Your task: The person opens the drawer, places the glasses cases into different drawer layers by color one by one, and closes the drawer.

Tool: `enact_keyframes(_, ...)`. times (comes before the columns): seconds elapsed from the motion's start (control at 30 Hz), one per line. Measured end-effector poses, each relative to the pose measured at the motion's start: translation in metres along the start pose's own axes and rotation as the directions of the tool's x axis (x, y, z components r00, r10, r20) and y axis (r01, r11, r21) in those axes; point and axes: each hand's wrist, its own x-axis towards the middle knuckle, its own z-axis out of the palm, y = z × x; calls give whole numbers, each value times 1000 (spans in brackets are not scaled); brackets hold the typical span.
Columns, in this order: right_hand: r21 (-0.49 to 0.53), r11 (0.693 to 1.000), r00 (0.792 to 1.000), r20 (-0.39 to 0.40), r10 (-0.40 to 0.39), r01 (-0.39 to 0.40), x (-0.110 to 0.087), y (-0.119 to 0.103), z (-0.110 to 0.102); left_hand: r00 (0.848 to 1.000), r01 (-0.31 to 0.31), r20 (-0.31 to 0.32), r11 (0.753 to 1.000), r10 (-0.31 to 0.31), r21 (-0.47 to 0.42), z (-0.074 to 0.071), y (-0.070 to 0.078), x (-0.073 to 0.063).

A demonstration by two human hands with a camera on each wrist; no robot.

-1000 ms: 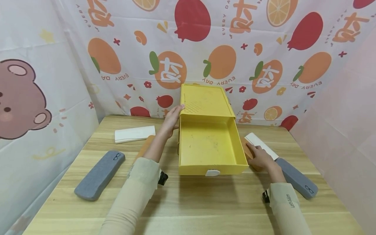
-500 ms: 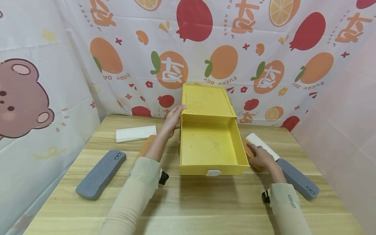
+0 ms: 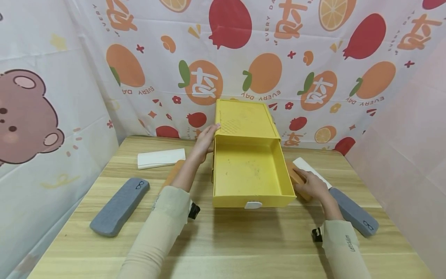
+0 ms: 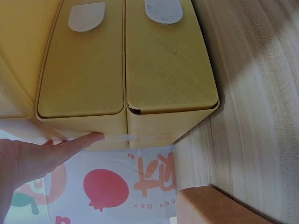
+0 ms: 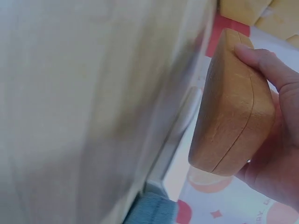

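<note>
A yellow drawer unit (image 3: 247,118) stands at the back middle of the table, its top drawer (image 3: 245,174) pulled out toward me with no items inside. My left hand (image 3: 204,143) rests against the unit's left side, fingers nearly straight; in the left wrist view this hand (image 4: 42,158) touches the side below two shut drawer fronts (image 4: 84,70). To the right of the drawer, my right hand (image 3: 311,186) grips a brown glasses case (image 3: 296,178). The right wrist view has the case (image 5: 233,112) raised off the table, thumb on one face, the other fingers hidden behind it.
On the left lie a grey glasses case (image 3: 120,207), a white case (image 3: 161,159) and an orange-brown case (image 3: 173,176) partly under my left arm. Right of my right hand lie another white case (image 3: 311,171) and a grey case (image 3: 354,212). Printed curtains hang behind and beside the table.
My right hand has taken hold of the brown glasses case and shifted slightly, with the case lifted and tilted. The left hand stays on the unit, and the drawer stays out.
</note>
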Motion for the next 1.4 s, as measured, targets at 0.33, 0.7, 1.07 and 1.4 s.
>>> enact_keyframes(0.33,90,994,996,-68,-62,68,-8,-12,-18,1000,2,8,1000,-2,15,0,-1,0)
enact_keyframes(0.7,134,989,986,-164,-36,58,-17,-40,-43,1000,7,5,1000,-7,7,0,-1,0)
enact_keyframes(1.07,229,972,972,-208,107,-58,-32,-69,-75,1000,9,-3,1000,-9,-5,1,-1,1)
enact_keyframes(1.4,346,937,934,-344,93,34,-42,-91,-91,1000,3,-3,1000,-3,-23,0,-2,2)
